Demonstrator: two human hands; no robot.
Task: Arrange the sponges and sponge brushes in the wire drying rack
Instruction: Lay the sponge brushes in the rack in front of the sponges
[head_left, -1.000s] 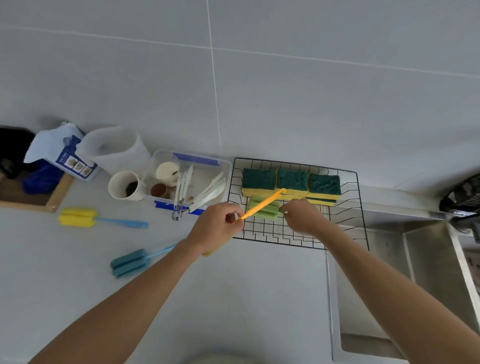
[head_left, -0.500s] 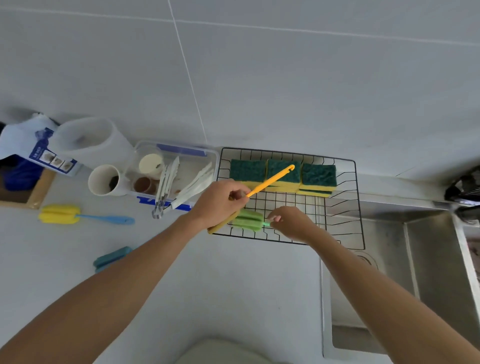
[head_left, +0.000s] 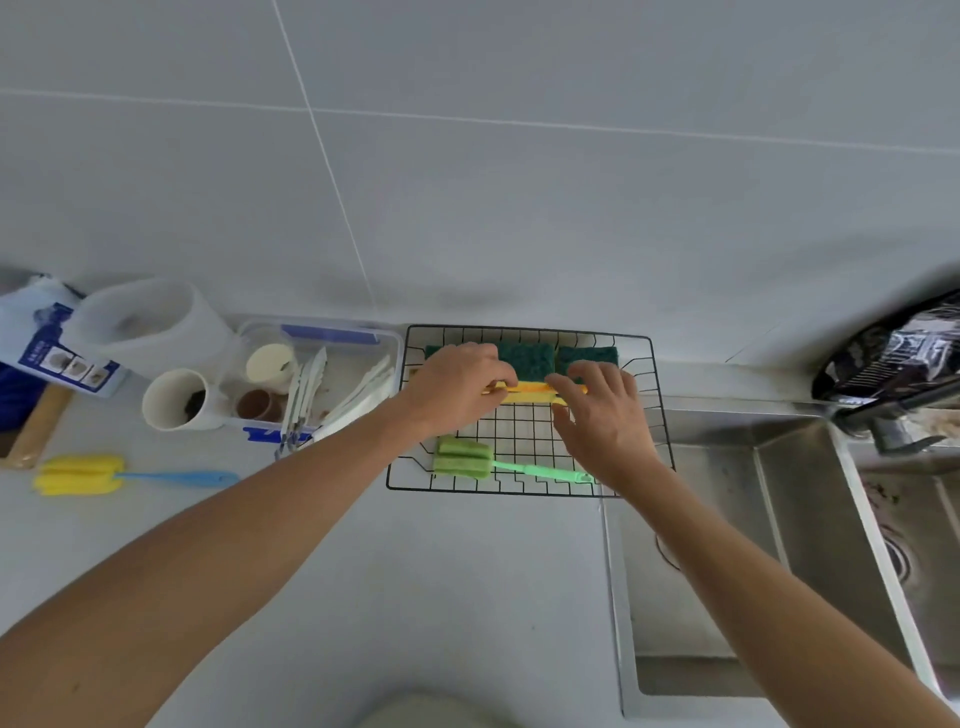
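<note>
Head view looks down on a black wire drying rack (head_left: 655, 415) standing on a pale counter (head_left: 415, 571) beside a steel sink (head_left: 779, 519). Green-topped sponges (head_left: 527, 356) line the rack's far side. Both hands reach in over an orange-handled sponge brush (head_left: 524, 388) lying just in front of the sponges: the left hand (head_left: 457, 387) curls its fingers onto one end, the right hand (head_left: 602, 410) touches the other end with loosely spread fingers. A green sponge brush (head_left: 465, 458) lies along the rack's near edge. A yellow sponge brush with a blue handle (head_left: 78, 473) lies on the counter, well left of the rack
</note>
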